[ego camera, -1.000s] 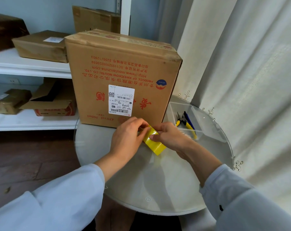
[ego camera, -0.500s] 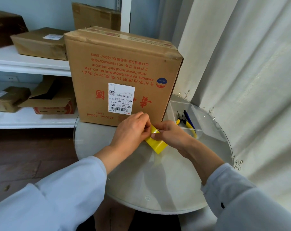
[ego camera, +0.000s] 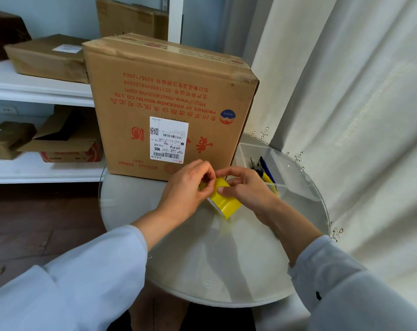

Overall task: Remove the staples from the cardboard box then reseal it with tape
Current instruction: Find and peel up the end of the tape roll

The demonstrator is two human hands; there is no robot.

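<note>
A person in pale sleeves held a yellow tape roll (ego camera: 224,203) in both hands just above a round glass-topped table (ego camera: 226,259), in front of the cardboard box (ego camera: 169,103) standing on it with its red print upside down. The right hand (ego camera: 247,187) curled around the roll; the left hand (ego camera: 186,189) pinched at its upper edge, possibly the tape's loose end, though fingers hid it. Pliers (ego camera: 262,172) lay in a clear tray (ego camera: 281,161) beside the box. More cartons sat on white shelves (ego camera: 40,88) behind.
</note>
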